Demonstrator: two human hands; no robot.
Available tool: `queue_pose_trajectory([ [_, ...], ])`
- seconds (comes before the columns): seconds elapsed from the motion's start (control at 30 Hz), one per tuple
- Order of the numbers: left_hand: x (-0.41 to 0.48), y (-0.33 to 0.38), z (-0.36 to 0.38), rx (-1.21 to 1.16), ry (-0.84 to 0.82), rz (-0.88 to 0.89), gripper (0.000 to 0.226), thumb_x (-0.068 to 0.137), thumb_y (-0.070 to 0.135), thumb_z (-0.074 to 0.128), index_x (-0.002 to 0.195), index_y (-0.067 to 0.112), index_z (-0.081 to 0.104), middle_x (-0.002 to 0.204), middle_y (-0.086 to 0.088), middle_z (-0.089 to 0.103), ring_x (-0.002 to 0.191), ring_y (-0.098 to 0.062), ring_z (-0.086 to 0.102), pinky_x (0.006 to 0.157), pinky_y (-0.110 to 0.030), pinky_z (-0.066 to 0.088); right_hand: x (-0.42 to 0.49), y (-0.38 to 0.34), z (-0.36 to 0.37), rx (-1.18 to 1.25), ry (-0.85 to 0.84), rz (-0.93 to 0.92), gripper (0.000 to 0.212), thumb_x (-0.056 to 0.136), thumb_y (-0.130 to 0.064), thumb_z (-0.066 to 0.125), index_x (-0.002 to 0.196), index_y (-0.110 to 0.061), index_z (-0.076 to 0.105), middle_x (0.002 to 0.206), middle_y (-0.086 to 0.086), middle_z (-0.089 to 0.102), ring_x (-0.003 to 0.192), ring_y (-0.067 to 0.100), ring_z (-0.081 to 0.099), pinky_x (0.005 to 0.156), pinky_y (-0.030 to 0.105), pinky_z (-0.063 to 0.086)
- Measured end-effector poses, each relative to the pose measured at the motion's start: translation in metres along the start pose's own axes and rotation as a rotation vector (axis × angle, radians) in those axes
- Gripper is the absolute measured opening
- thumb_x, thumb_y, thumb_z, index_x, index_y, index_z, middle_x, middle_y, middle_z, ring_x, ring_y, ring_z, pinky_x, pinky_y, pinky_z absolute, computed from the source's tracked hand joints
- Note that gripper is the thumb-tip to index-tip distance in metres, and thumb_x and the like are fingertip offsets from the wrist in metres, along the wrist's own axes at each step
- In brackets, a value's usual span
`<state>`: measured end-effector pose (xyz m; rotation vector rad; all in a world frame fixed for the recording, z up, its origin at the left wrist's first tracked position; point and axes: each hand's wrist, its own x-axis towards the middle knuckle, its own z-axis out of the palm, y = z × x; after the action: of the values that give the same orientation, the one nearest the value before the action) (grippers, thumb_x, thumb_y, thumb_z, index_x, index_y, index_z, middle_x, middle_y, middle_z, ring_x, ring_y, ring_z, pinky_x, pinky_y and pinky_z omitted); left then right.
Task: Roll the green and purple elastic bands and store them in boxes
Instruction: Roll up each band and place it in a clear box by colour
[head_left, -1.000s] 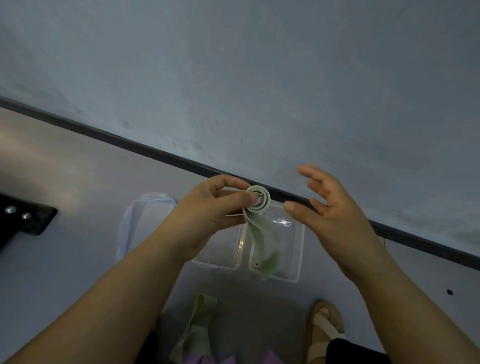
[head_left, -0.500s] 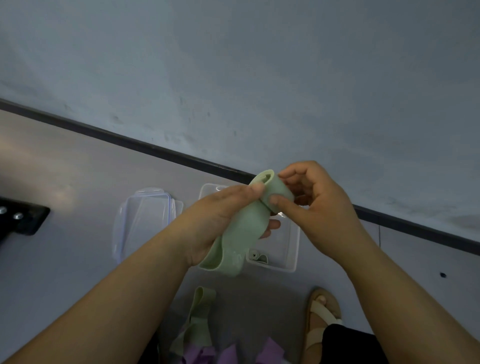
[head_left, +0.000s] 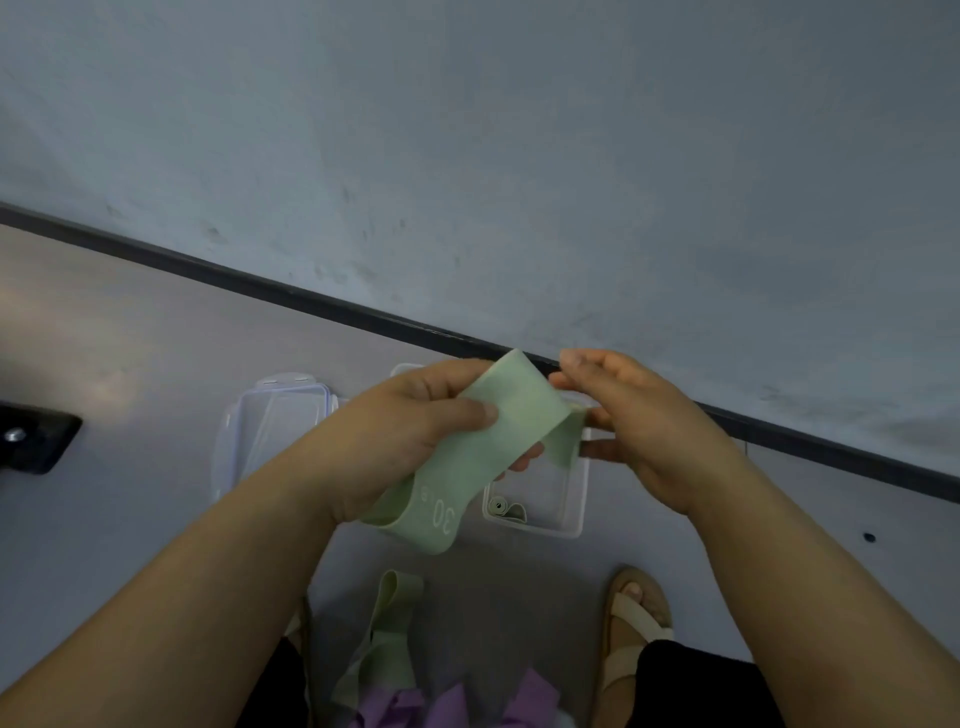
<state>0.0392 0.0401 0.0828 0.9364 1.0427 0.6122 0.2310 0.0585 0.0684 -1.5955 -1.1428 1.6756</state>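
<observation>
Nearest, low in view: purple bands (head_left: 447, 706) bunched at the lap, with a loose green band (head_left: 387, 639) draped just beyond them. Neither is rolled yet. Sandalled foot (head_left: 636, 618) is on the floor (head_left: 130, 338) to the right.

Mid-air: held green band (head_left: 493, 441), flat and wide, printed "30". Looks light, thin, floppy and stretchy, probably a bit grippy, not fragile. It won't hold a coil by itself, so I'd pinch the starting end flat across its full width and keep tension on it.

Left hand (head_left: 395, 436) is clamped on the band's middle, thumb on top, fingers under; the lower loop hangs off its heel. Right hand (head_left: 644, 431) has its fingertips closed on the folded far end, and a short flap droops below it.

Directly under the band: clear box (head_left: 576, 525) on the floor, with one rolled green band (head_left: 506, 506) already inside. Lid (head_left: 270, 431) lies to its left, by the wall.
</observation>
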Motion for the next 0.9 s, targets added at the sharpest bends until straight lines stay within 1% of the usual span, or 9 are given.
queue_pose_trajectory([
  [0.07, -0.003, 0.004, -0.003, -0.006, 0.007, 0.038, 0.028, 0.089, 0.005, 0.05, 0.099, 0.023, 0.068, 0.083, -0.012, 0.073, 0.074, -0.023, 0.07, 0.068, -0.033, 0.056, 0.001, 0.002, -0.001, 0.106, -0.077, 0.08, 0.057, 0.061, -0.051, 0.063, 0.11, -0.023, 0.058, 0.106, -0.002, 0.064, 0.096, 0.019, 0.063, 0.075, 0.033, 0.054],
  [0.17, -0.006, 0.008, -0.01, -0.042, 0.055, 0.113, 0.025, 0.071, 0.011, 0.054, 0.089, 0.017, 0.071, 0.068, -0.011, 0.068, 0.059, -0.021, 0.065, 0.05, -0.025, 0.05, 0.004, 0.01, 0.002, 0.136, -0.139, 0.156, 0.06, 0.061, -0.043, 0.068, 0.116, -0.019, 0.059, 0.101, 0.0, 0.066, 0.092, 0.018, 0.063, 0.075, 0.032, 0.052],
  [0.33, -0.006, 0.01, -0.017, -0.161, 0.038, 0.192, 0.028, 0.068, 0.007, 0.045, 0.089, 0.004, 0.063, 0.06, -0.016, 0.06, 0.052, -0.025, 0.058, 0.049, -0.024, 0.048, 0.009, 0.028, 0.011, 0.179, -0.215, 0.298, 0.042, 0.073, -0.019, 0.07, 0.113, -0.014, 0.058, 0.103, 0.009, 0.068, 0.088, 0.021, 0.065, 0.076, 0.033, 0.055],
  [0.53, -0.011, 0.01, -0.033, -0.139, 0.125, 0.051, 0.026, 0.075, 0.005, 0.049, 0.097, 0.002, 0.062, 0.062, -0.015, 0.064, 0.053, -0.022, 0.062, 0.046, -0.022, 0.048, 0.017, 0.018, 0.003, 0.386, 0.062, 0.211, 0.014, 0.088, -0.004, 0.056, 0.094, -0.014, 0.063, 0.086, 0.004, 0.069, 0.075, 0.018, 0.067, 0.062, 0.031, 0.059],
  [0.6, -0.012, 0.007, -0.036, 0.055, 0.149, -0.098, 0.022, 0.088, 0.005, 0.047, 0.098, 0.01, 0.065, 0.073, -0.011, 0.07, 0.064, -0.024, 0.069, 0.052, -0.024, 0.05, 0.018, 0.014, 0.0, 0.342, 0.135, 0.096, 0.016, 0.091, -0.004, 0.053, 0.092, -0.017, 0.063, 0.088, 0.003, 0.067, 0.079, 0.018, 0.066, 0.065, 0.032, 0.056],
  [0.67, -0.01, 0.001, -0.039, 0.576, 0.151, -0.221, 0.021, 0.094, 0.021, 0.046, 0.097, 0.024, 0.066, 0.091, -0.002, 0.07, 0.081, -0.02, 0.067, 0.07, -0.028, 0.05, 0.017, 0.01, 0.0, 0.16, 0.166, -0.054, 0.02, 0.092, -0.004, 0.053, 0.092, -0.022, 0.062, 0.086, 0.0, 0.066, 0.079, 0.015, 0.065, 0.065, 0.027, 0.055],
  [0.73, -0.006, -0.006, -0.036, 0.91, 0.131, -0.324, 0.024, 0.094, 0.038, 0.046, 0.115, 0.034, 0.058, 0.112, 0.005, 0.061, 0.093, -0.014, 0.058, 0.085, -0.03, 0.043, 0.013, 0.006, 0.002, -0.024, 0.135, -0.209, 0.023, 0.091, -0.005, 0.054, 0.092, -0.027, 0.06, 0.084, -0.001, 0.065, 0.077, 0.012, 0.064, 0.063, 0.022, 0.054],
  [0.83, 0.002, -0.016, -0.027, 0.91, 0.141, -0.234, 0.062, 0.086, 0.047, 0.057, 0.141, 0.032, 0.033, 0.141, 0.008, 0.044, 0.125, -0.013, 0.045, 0.104, -0.031, 0.035, 0.006, -0.001, 0.009, -0.247, -0.001, -0.355, 0.024, 0.089, -0.006, 0.058, 0.092, -0.03, 0.059, 0.084, -0.003, 0.064, 0.078, 0.012, 0.063, 0.07, 0.025, 0.054],
  [0.9, 0.005, -0.013, -0.018, 0.686, 0.13, -0.057, 0.067, 0.076, 0.047, 0.068, 0.136, 0.035, 0.04, 0.135, 0.016, 0.05, 0.125, -0.002, 0.045, 0.107, -0.029, 0.036, 0.001, -0.005, 0.016, -0.392, -0.101, -0.397, 0.025, 0.088, -0.01, 0.06, 0.093, -0.034, 0.058, 0.085, -0.007, 0.065, 0.08, 0.006, 0.064, 0.073, 0.022, 0.053],
])
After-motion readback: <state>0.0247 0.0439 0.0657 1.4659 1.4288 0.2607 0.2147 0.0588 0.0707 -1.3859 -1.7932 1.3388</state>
